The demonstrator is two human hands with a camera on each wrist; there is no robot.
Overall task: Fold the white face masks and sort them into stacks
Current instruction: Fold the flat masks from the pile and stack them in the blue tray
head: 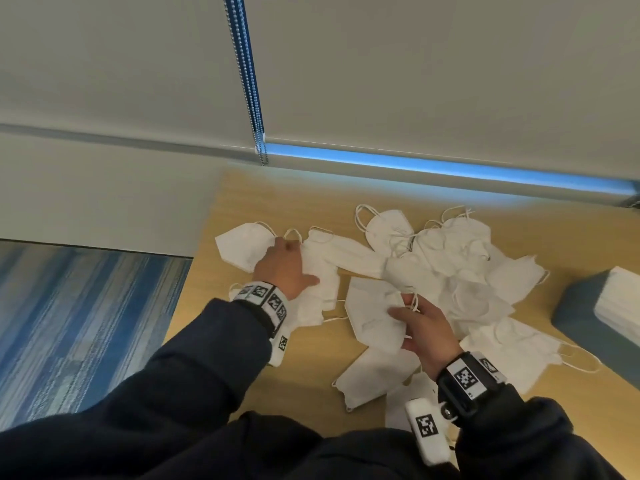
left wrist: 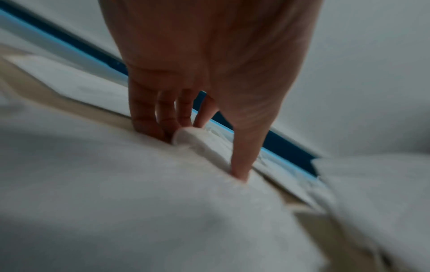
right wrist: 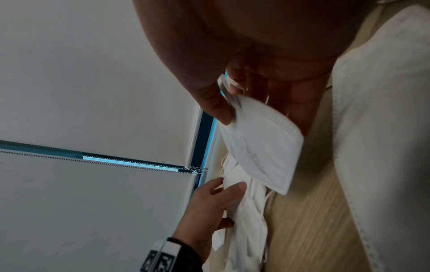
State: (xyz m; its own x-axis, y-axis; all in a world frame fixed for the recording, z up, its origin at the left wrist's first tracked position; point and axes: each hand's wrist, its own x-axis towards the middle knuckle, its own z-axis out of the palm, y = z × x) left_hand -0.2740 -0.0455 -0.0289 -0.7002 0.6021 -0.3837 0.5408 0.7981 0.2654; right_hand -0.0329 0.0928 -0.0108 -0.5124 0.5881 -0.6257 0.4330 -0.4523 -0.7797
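Note:
White face masks lie across a wooden table [head: 263,202]. My left hand [head: 298,261] lies flat with straight fingers [left wrist: 144,114] and thumb pressing down on a small stack of folded masks [head: 322,271] at the table's left; another folded mask [head: 239,247] lies just beyond. My right hand [head: 401,306] pinches one flat-folded mask [head: 370,317] between thumb and fingers, lifted slightly over the table; the right wrist view shows the thumb [right wrist: 216,104] on this mask [right wrist: 263,143]. A loose pile of masks [head: 460,265] with tangled ear loops sits to the right.
More masks lie near the front edge [head: 374,379] and right [head: 512,348]. A white stack [head: 620,299] rests on a blue-grey block [head: 575,317] at far right. A window blind with bead cord [head: 249,81] backs the table. Striped blue carpet [head: 86,323] lies left.

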